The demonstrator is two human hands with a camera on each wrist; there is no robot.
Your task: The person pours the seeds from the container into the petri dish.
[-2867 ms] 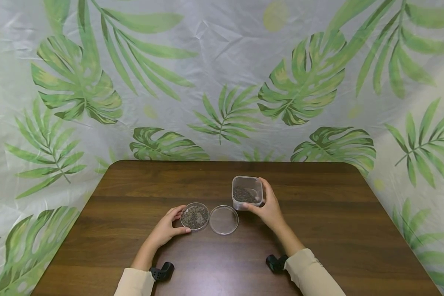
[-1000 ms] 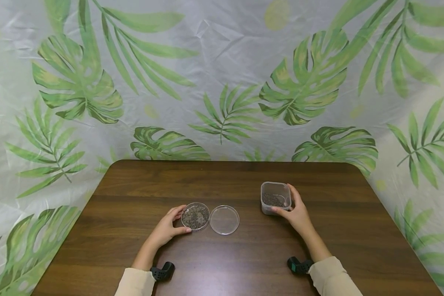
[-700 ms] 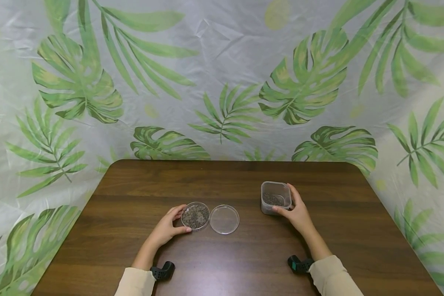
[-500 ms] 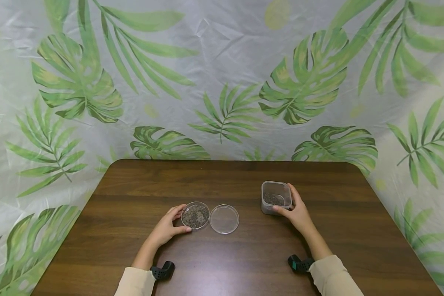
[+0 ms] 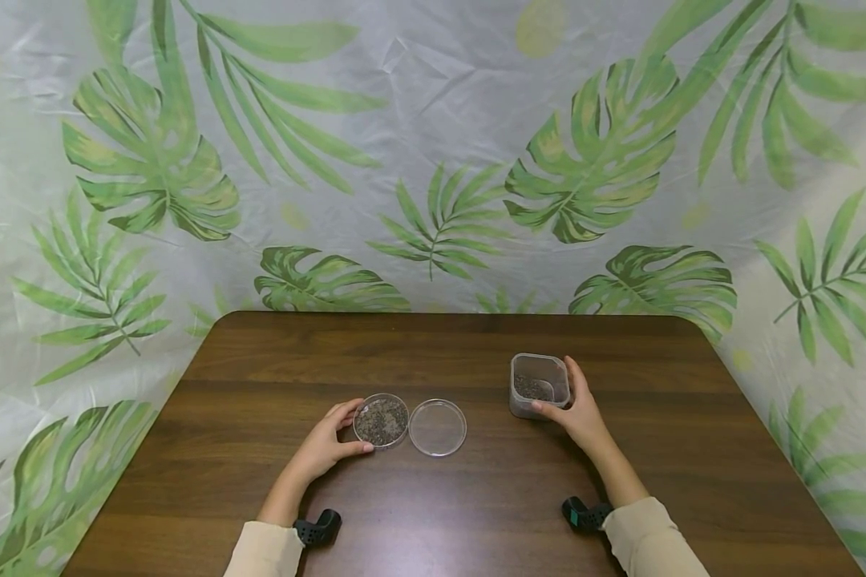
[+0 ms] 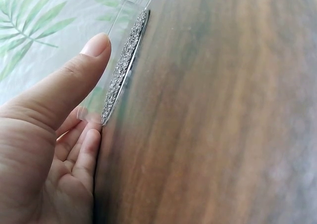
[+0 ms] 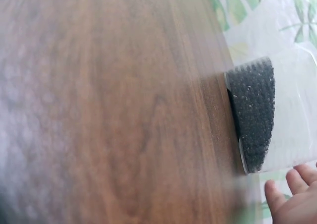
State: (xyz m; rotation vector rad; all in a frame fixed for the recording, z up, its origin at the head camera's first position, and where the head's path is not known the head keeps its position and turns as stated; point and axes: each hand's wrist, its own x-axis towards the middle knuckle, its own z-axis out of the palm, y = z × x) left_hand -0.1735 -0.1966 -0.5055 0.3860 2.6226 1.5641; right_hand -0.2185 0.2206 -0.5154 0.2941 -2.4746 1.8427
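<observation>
In the head view, my left hand point(image 5: 322, 445) holds a round clear petri dish point(image 5: 380, 421) between thumb and fingers. Dark grey granules cover its bottom, and the left wrist view shows them as a thin layer point(image 6: 128, 60). A clear round lid point(image 5: 437, 428) lies right beside the dish. Farther right stands a square clear plastic container point(image 5: 527, 410) with dark granules point(image 7: 251, 112) heaped toward one side. My right hand point(image 5: 579, 412) is around its right side, thumb at the front; in the right wrist view the fingertips point(image 7: 271, 188) stand slightly apart from the wall.
Everything stands on a brown wooden table point(image 5: 433, 513) with rounded far corners. A leaf-patterned curtain point(image 5: 433, 144) hangs behind it. Black wrist mounts point(image 5: 319, 529) sit under both wrists.
Earlier the right hand carried the square container rightward, away from the lid, and it now stands on the table. Since then the right fingers have eased slightly off it. The left hand stays put.
</observation>
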